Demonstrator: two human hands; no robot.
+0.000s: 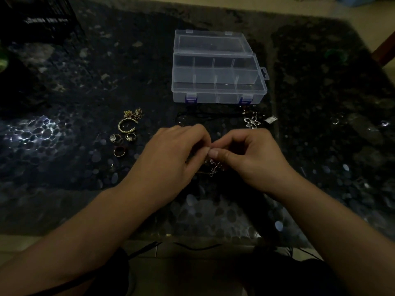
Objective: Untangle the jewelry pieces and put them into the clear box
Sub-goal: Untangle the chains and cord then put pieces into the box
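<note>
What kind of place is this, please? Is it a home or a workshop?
Probably a home, dimly lit. The jewelry lies on a dark pebble-patterned table, beside an open clear box; a pale tiled floor shows beyond. No workshop tools are in view.

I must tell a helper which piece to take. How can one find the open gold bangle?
Start at the clear box and look toward its near-left side. The open gold bangle lies below a gold chain heap; it is larger than the rings and gapped.

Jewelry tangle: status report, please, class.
Left hand and right hand both pinching chain tangle. Clear box open, nothing visible inside. Nothing in the way.
</note>
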